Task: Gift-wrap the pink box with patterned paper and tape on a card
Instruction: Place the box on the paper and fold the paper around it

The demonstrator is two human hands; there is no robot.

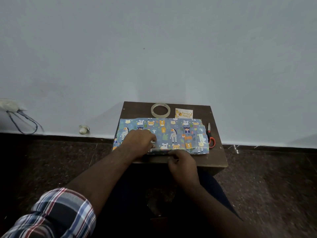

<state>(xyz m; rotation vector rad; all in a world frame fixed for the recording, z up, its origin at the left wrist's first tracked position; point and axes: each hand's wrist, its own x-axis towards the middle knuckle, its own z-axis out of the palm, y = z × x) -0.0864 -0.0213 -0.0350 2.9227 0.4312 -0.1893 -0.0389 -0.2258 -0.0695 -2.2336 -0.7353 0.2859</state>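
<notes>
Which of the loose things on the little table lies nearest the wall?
The roll of clear tape. It sits at the table's far edge, slightly farther back than the small card beside it; the red-handled scissors lie closer, right of the wrapped box.

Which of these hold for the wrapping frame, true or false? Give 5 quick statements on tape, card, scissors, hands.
1. The tape roll lies flat at the far edge of the small table, beyond the patterned paper. True.
2. The scissors sit left of the paper. False: they lie at its right side, red handles towards the person.
3. The left hand rests on top of the paper. True.
4. The card is already taped onto the wrapped box. False: it lies on the table beside the tape roll.
5. The right hand holds the scissors. False: it is at the paper's near edge.
</notes>
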